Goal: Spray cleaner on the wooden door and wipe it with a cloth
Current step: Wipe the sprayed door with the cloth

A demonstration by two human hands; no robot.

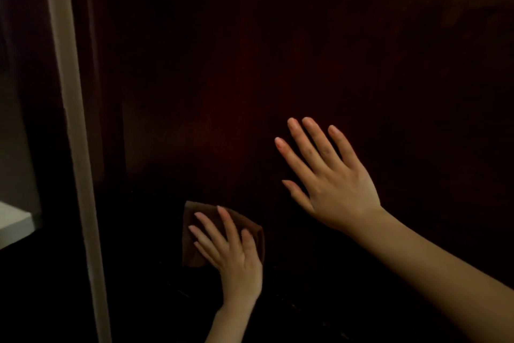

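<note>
The dark reddish-brown wooden door [278, 64] fills most of the head view in dim light. My left hand [230, 253] lies flat with spread fingers on a folded brown cloth [194, 248], pressing it against the lower part of the door. My right hand [331, 178] rests higher and to the right, palm flat on the bare door, fingers apart and holding nothing. No spray bottle is in view.
A pale door frame strip [75, 134] runs down the left side. Beyond it, at the far left, a white ledge or shelf corner [14, 223] shows against a dark wall.
</note>
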